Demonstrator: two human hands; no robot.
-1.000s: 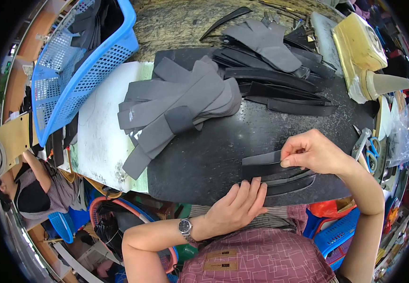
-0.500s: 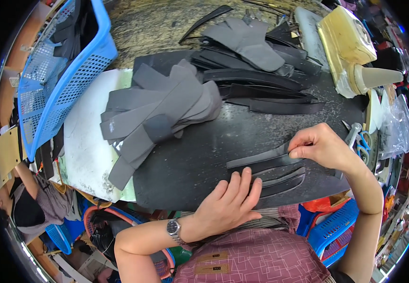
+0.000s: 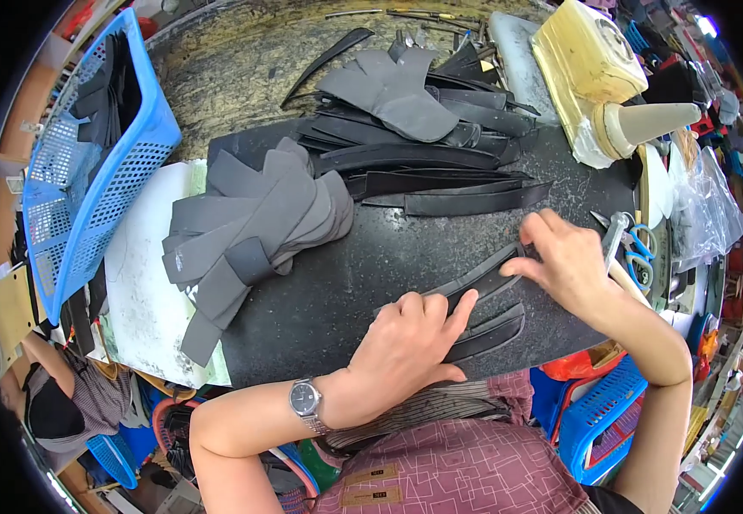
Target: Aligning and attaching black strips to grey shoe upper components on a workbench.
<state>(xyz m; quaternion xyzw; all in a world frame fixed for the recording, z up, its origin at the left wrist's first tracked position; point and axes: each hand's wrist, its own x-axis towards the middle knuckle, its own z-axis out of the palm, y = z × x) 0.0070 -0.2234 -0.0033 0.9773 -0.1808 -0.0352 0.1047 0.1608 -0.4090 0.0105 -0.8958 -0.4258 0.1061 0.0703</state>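
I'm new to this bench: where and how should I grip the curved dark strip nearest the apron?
Probably best pinch the dark strip by its right end, coming from the right: that end lies uncovered, while the left hand crowds the other. The strip lies flat, so an edge may need lifting.

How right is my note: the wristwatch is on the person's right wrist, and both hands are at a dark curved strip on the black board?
One slip: the head view shows the wristwatch on the left wrist, not the right. The rest stands: the left hand and the right hand are both at a dark curved strip on the black board.
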